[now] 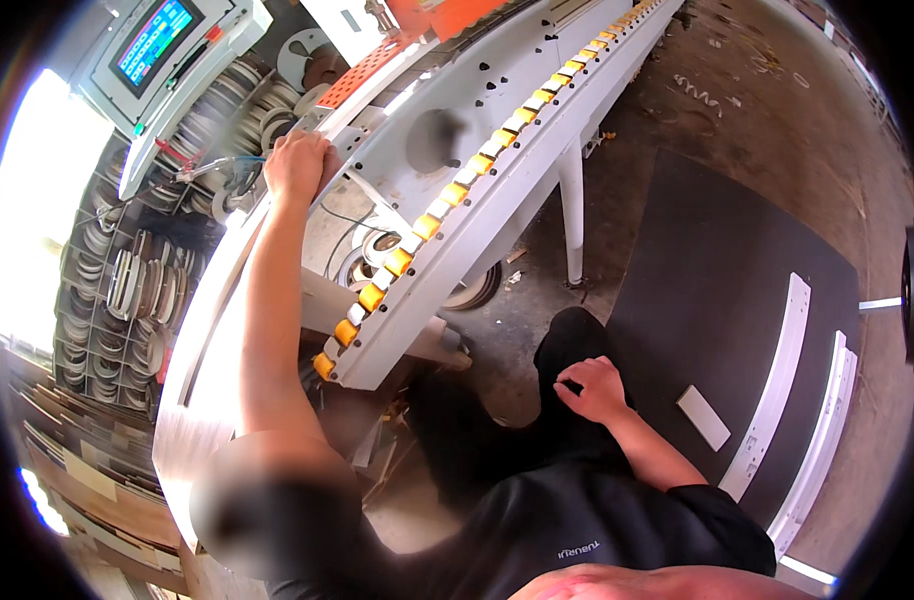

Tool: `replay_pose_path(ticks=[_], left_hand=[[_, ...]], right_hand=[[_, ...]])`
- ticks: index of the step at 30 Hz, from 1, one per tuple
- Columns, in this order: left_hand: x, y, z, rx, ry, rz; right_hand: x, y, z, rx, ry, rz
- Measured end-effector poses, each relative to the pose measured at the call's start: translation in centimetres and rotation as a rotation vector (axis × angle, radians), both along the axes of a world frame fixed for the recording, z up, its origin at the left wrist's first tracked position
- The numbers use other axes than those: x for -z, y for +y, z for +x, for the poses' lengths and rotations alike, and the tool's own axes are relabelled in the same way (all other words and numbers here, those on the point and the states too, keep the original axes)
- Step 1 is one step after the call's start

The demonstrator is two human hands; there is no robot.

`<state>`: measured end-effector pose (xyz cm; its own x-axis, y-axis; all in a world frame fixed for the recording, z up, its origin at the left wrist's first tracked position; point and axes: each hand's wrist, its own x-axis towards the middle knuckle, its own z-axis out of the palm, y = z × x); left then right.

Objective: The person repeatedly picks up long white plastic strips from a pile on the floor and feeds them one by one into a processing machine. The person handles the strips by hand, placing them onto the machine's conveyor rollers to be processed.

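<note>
My left hand [297, 165] reaches forward to the near end of a long grey and white machine [487, 205]. Its fingers are curled down over the edge beside a pale, long panel [202, 350]; what lies under them is hidden. Along the machine's outer rail runs a row of yellow and white rollers [427, 227]. My right hand [592, 388] rests on my dark-trousered thigh, its fingers loosely curled toward the thumb, with nothing seen in it.
A control panel [155, 45] with a lit screen stands at the upper left. Below it, racks hold many edging rolls [142, 285]. On the right, a dark board [707, 290] bears long white strips [777, 370] and a small white piece [703, 418]. A machine leg [572, 220] stands ahead.
</note>
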<state>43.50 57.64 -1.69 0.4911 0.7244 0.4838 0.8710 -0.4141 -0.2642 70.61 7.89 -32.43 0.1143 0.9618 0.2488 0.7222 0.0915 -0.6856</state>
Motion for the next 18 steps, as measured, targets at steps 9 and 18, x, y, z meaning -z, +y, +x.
replay_pose_path(ticks=[9, 18], left_hand=[[1.3, -3.5, -12.9, 0.123, -0.095, 0.043], [0.4, -14.7, -28.1, -0.044, -0.167, 0.044]], right_hand=[[-0.1, -0.4, 0.6, 0.009, 0.01, 0.011], [0.3, -0.2, 0.1, -0.023, -0.033, 0.021]])
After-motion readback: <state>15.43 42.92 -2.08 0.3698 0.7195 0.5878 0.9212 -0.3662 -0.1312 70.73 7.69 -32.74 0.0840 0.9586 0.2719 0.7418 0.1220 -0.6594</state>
